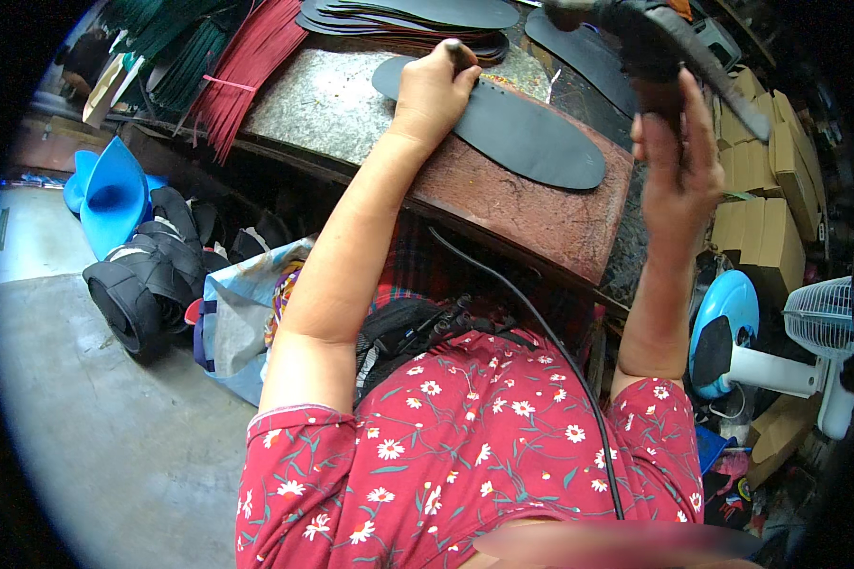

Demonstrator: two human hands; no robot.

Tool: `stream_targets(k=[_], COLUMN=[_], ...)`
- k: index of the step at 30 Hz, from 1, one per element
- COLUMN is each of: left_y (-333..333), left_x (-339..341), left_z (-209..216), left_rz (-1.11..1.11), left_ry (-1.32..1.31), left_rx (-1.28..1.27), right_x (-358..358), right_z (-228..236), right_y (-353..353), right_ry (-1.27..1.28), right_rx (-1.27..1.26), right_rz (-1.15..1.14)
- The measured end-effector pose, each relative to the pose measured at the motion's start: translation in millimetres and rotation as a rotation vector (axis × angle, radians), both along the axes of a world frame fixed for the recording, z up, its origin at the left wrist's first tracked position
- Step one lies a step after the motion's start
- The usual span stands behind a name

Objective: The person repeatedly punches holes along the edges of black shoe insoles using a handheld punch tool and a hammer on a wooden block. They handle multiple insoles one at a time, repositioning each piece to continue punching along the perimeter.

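Observation:
A black shoe-sole-shaped sheet (541, 142) lies slantwise on a reddish-brown board (579, 228) and a speckled grey slab (304, 95). My left hand (432, 95) rests on its far left end. Its fingers are closed around a short upright punch (454, 47), whose lower end is hidden by the hand. A few small holes show in the sheet just right of these fingers. Raised at the right, above the table's edge, my right hand (678, 156) is wrapped round the handle of a dark hammer (657, 57), blurred by motion.
Stacked black soles (408, 14) lie at the table's back, beside red strips (247, 71) and dark green strips (194, 57). Cardboard boxes (754, 228) and a white fan (819, 318) stand at right. Black rolls (142, 284) and a bag (242, 313) are at left. A black cable (550, 337) hangs before me.

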State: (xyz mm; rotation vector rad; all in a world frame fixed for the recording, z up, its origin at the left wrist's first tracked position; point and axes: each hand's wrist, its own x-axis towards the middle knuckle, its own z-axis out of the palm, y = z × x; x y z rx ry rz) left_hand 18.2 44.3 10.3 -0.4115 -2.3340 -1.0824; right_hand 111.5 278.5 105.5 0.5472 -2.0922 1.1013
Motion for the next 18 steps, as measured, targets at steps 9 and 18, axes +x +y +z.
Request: stream_targets(k=[9, 18], left_y=[5.5, 18.9], left_x=[-5.5, 7.0], left_z=[-4.1, 4.8], left_rz=[-0.097, -0.015], left_ry=[-0.250, 0.103], left_rx=[0.667, -0.199], right_x=[-16.3, -0.1], right_z=[-39.8, -15.2], right_y=[19.6, 1.3], right_ry=[-0.248, -0.005], right_rx=[0.236, 0.082], right_rz=[-0.188, 0.012])
